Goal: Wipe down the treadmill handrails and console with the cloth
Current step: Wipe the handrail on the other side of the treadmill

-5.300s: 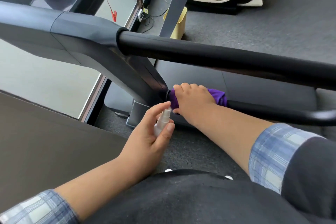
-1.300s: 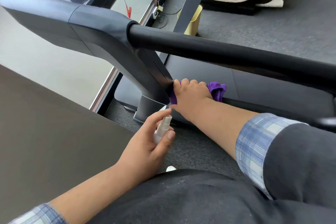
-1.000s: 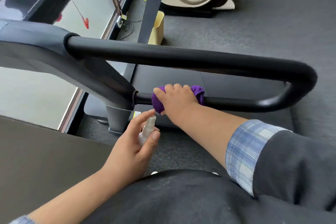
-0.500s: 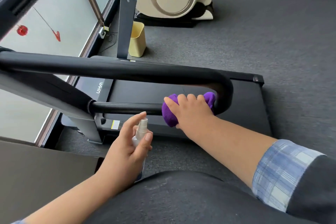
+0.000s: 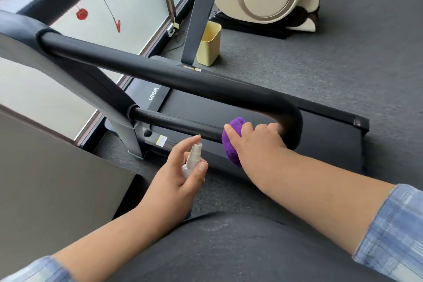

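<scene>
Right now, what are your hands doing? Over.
Right hand presses purple cloth on lower handrail, near the bend. Left hand holds spray bottle. Nothing blocking.

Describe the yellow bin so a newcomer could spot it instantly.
Start at the treadmill deck and follow it to its far end, where a grey upright post rises. The bin stands on the carpet just right of that post's foot. It is the only pale yellow, open-topped container among grey and black equipment.

Purple cloth (image 5: 231,144) bunched around lower black handrail (image 5: 174,125), just beside its curved end
</scene>
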